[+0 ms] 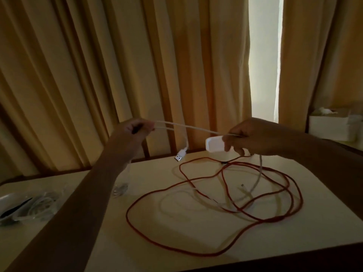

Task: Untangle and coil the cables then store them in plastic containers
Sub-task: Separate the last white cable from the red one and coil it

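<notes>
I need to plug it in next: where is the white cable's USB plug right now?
In the head view the USB plug dangles just above the table's far edge, below and between the left hand and right hand.

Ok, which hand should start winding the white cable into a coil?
Probably the left hand: it pinches the white cable near the dangling USB plug, while the right hand also holds the white adapter.

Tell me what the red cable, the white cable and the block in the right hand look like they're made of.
Red cable: matte with no glare, possibly braided fabric; too dim to be sure.
White cable: smooth, flexible, likely rubbery plastic; its USB plug has a shiny metal tip.
White adapter block: rigid, smooth, rounded, probably hard plastic.
</notes>
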`<act>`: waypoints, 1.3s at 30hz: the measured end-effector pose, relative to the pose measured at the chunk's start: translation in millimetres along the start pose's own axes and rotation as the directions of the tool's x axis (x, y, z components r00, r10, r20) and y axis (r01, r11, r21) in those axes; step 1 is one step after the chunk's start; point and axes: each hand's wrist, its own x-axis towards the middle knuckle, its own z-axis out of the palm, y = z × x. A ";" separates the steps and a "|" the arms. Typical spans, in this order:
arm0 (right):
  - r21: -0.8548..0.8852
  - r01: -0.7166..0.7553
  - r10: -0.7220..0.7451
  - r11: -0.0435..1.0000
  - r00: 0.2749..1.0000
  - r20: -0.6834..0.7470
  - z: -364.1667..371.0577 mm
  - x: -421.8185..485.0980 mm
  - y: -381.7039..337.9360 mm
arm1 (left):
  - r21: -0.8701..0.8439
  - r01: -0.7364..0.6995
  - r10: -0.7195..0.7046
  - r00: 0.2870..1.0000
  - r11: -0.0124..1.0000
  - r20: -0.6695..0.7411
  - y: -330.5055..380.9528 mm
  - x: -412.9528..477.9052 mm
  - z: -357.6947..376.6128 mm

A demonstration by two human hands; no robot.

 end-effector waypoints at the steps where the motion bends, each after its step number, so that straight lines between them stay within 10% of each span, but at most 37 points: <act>1: 0.124 -0.043 0.043 0.991 0.999 0.001 -0.2 -1.4 3.8 | 0.093 0.017 -0.020 0.999 0.996 0.032 -5.2 1.8 -2.5; 5: 0.354 -0.060 0.066 0.933 0.998 -0.005 10.9 -0.4 -3.8 | 0.641 -0.144 -0.189 0.887 0.754 0.421 -1.8 -8.4 8.0; 9: 0.166 0.085 -0.070 0.982 0.993 -0.094 23.9 9.9 -26.5 | 0.198 -0.056 -0.063 0.835 0.979 0.547 37.3 -24.7 32.7; 12: 0.090 0.067 -0.051 0.994 0.985 -0.163 20.2 13.1 -33.6 | 0.033 -0.065 0.047 0.919 0.997 0.391 51.0 -26.1 46.7; 16: 0.131 -0.089 0.073 0.987 0.990 0.121 2.6 -5.5 -13.6 | 0.201 -0.070 0.071 0.997 0.977 0.005 25.0 -3.0 20.8; 20: 0.350 -0.078 0.061 0.934 0.996 0.058 7.7 -7.9 -9.2 | 0.621 -0.169 -0.016 0.960 0.765 0.281 14.8 -4.3 14.5; 24: 0.132 0.122 -0.098 0.984 0.979 -0.177 19.9 4.7 -35.2 | -0.106 0.091 -0.037 0.904 0.990 0.425 56.1 -24.6 37.9; 29: -0.037 0.150 -0.154 0.988 0.969 -0.193 20.0 2.3 -32.4 | -0.550 0.524 -0.308 0.843 0.650 0.440 69.8 -32.5 30.9; 32: -0.098 0.148 -0.163 0.984 0.972 -0.167 29.1 1.9 -26.8 | -0.042 0.258 -0.255 0.965 0.965 0.068 59.2 -24.1 33.5; 34: -0.076 0.083 -0.091 0.994 0.990 -0.105 33.9 6.3 -25.5 | 0.492 -0.153 0.240 0.963 0.857 -0.119 49.6 -30.5 35.9; 37: 0.013 -0.041 0.042 0.999 0.998 -0.039 38.7 18.1 -20.1 | 0.488 -0.726 0.761 0.625 0.484 0.173 40.0 -66.4 61.2; 39: 0.146 -0.093 0.097 0.985 0.995 -0.018 44.4 28.5 -11.7 | 0.274 -0.903 0.691 0.430 0.331 0.581 31.5 -100.7 91.6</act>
